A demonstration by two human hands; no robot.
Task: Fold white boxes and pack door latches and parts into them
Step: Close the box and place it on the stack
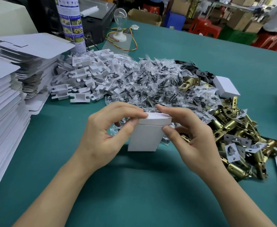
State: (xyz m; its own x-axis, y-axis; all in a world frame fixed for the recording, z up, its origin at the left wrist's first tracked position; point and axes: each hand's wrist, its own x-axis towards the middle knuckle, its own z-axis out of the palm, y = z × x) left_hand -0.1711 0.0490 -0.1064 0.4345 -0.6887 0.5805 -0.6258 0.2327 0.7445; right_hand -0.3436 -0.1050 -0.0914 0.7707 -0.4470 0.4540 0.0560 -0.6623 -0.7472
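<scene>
A small white box (145,136) stands upright above the green table (134,185), held between both hands. My left hand (105,133) grips its left side, thumb on the front and fingers curled over the top flap. My right hand (188,136) pinches the right end of the flap, thumb at the front edge. Behind the box lies a heap of clear bags with black screws (150,81). Brass door latches (237,140) are piled to the right. White cardboard inserts (85,77) form a heap to the left.
Tall stacks of flat white box blanks (8,99) fill the left edge. A folded white box (226,86) sits beyond the latches. A spray can (71,23), a bulb on a socket (120,23) and a black machine stand at the back.
</scene>
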